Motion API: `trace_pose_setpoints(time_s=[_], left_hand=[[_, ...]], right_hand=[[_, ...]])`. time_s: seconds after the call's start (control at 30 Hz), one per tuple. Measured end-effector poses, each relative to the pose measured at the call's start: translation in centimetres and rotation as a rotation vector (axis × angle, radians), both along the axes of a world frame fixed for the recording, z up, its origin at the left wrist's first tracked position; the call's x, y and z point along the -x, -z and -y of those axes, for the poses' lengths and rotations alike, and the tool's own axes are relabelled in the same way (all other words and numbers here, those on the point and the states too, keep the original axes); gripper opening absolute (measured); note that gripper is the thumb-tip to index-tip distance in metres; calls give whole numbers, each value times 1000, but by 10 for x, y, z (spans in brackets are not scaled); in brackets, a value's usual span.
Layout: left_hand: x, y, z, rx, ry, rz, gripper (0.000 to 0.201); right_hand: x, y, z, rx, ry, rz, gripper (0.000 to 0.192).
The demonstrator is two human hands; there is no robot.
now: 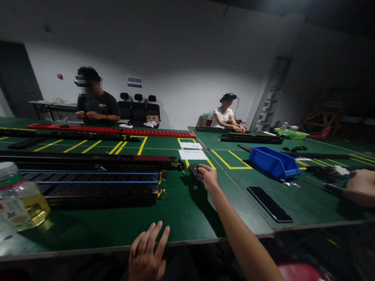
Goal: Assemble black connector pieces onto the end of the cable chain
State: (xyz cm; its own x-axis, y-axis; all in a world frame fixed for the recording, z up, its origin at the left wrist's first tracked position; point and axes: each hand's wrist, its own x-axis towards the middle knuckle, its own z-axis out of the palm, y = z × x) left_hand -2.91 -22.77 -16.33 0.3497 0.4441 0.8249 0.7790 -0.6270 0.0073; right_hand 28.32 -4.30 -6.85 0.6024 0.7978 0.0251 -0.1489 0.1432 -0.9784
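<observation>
My right hand (208,176) reaches over the green table and grips a small black block-like part (193,171), its fingers closed on the right edge. What exactly the part is I cannot make out. My left hand (147,253) rests at the table's front edge, fingers spread, holding nothing. To the left lie long black rails (107,186) with blue strips and red dots, yellow wire ends showing at their right end. White paper labels (192,154) lie just behind the black part.
A bottle of yellow liquid (19,201) stands front left. Right of my arm lie a phone (269,204) and a blue bin (273,162). At the right edge a co-worker's hand (365,189) is near a screwdriver (333,189). Two people work across the table, behind a red rail (111,130).
</observation>
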Motion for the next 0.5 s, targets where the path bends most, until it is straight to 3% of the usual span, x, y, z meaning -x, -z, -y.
trace_pose_setpoints(time_s=[0.17,0.5], left_hand=[[-1,2,-1,-1,-3,5,69],[-1,0,-1,2,15,41,65]], right_hand=[[-4,0,1,52,15,-33,21],[-14,9,-5,186,61,310,27]])
